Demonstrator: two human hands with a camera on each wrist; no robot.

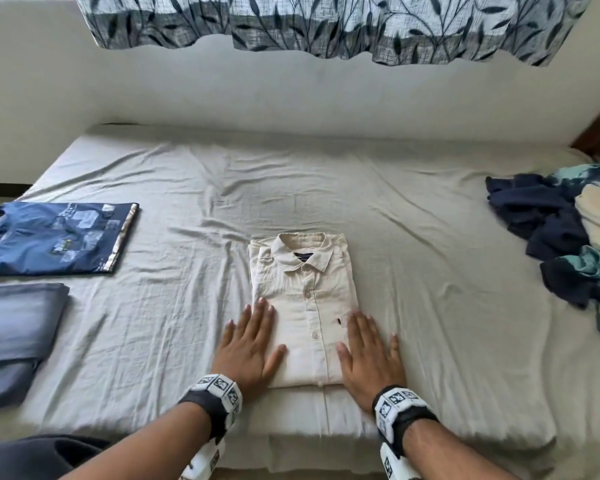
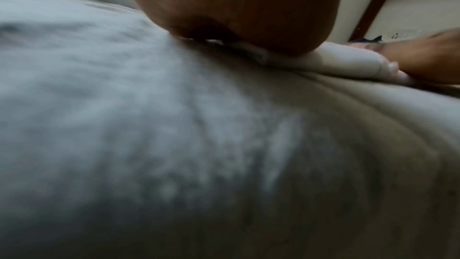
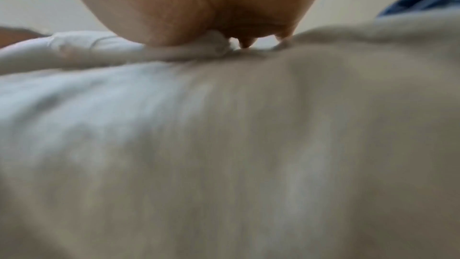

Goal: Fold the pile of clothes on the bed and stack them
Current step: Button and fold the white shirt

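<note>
Far left on bed (image 1: 187, 341): folded blue tee (image 1: 56, 237), grey fold (image 1: 14, 327). Mid: cream shirt (image 1: 305, 306) (folded, collar up), pressed flat by left hand (image 1: 248, 351), right hand (image 1: 369, 356), fingers straight. Far right: unfolded pile (image 1: 561, 237).

- Soft, even daylight fills the head view; its edges bow outward.
- Both wrist views are dim, blurred and out of focus, with the sheet (image 2: 174, 145) smeared.
</note>
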